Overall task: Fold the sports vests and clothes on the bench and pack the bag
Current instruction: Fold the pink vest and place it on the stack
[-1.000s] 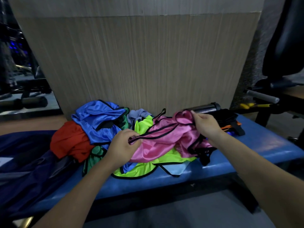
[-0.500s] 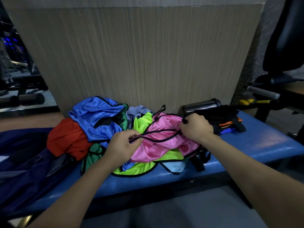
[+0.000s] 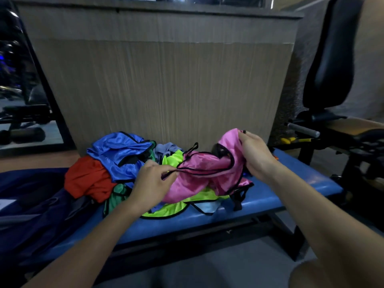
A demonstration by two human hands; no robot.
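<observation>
A: From the head view, how far along does this look?

B: Barely started, I'd judge. The pink vest (image 3: pixel 199 175) is the only garment in hand, and it is bunched, not flat. The left hand (image 3: pixel 149 183) pinches its black-trimmed edge between thumb and curled fingers (image 3: pixel 164 170). The right hand (image 3: pixel 256 156) has its fingers wrapped round the raised far end of the same vest, lifted above the pile.

A: And the rest of the clothes?

B: All loose in a heap on the blue surface (image 3: pixel 280 196): a blue vest (image 3: pixel 120 154) on top at the left, a red garment (image 3: pixel 87 177) beside it, a neon yellow vest (image 3: pixel 176 204) under the pink one, a bit of green (image 3: pixel 116 196) below the blue. Nothing there looks folded.

A: The bag?

B: The dark navy bag (image 3: pixel 31 208) lies at the left end of the surface, just beside the heap. I can't see anything packed in it; its inside is too dark to tell.

A: So what's left?

B: Practically everything, it seems: spread and fold the pink vest, then each other piece, then pack.
</observation>
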